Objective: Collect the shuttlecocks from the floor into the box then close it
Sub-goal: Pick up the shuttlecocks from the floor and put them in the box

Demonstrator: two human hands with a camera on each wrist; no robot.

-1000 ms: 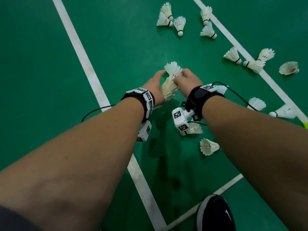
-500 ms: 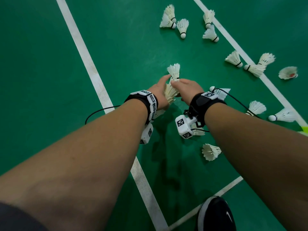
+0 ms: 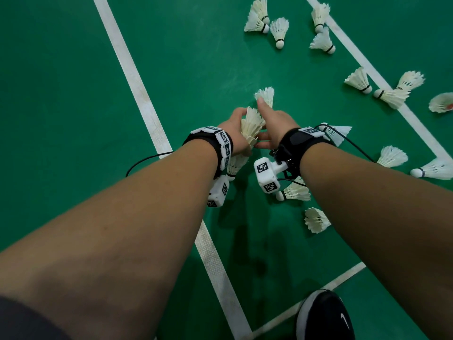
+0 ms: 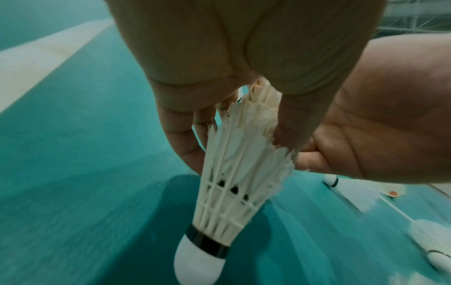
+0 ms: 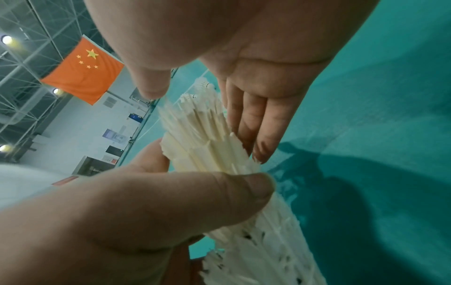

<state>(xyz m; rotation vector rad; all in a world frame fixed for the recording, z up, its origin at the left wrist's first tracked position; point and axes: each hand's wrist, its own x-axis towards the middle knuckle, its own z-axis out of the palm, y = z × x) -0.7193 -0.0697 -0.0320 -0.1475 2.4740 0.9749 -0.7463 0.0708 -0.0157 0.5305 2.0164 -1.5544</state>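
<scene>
Over the green court floor my left hand (image 3: 232, 130) grips a stack of nested white shuttlecocks (image 3: 252, 126). In the left wrist view its fingers (image 4: 185, 138) curl round the feathers, and the stack's white cork (image 4: 198, 262) points down toward the wrist. My right hand (image 3: 274, 123) lies against the stack from the right. Its straight fingers (image 5: 256, 125) rest along the feathers, with the thumb beside the top shuttlecock (image 3: 266, 95), which sticks out of the stack. No box is in view.
Several loose shuttlecocks lie on the floor: one (image 3: 316, 219) and another (image 3: 295, 191) below my right wrist, more at the right (image 3: 392, 157) and far ahead (image 3: 257, 20). White court lines (image 3: 137, 94) cross the floor. A black shoe (image 3: 323, 315) stands at the bottom.
Both hands and the stack have drifted slightly nearer and lower in view. The top shuttlecock now stands clear above my right thumb.
</scene>
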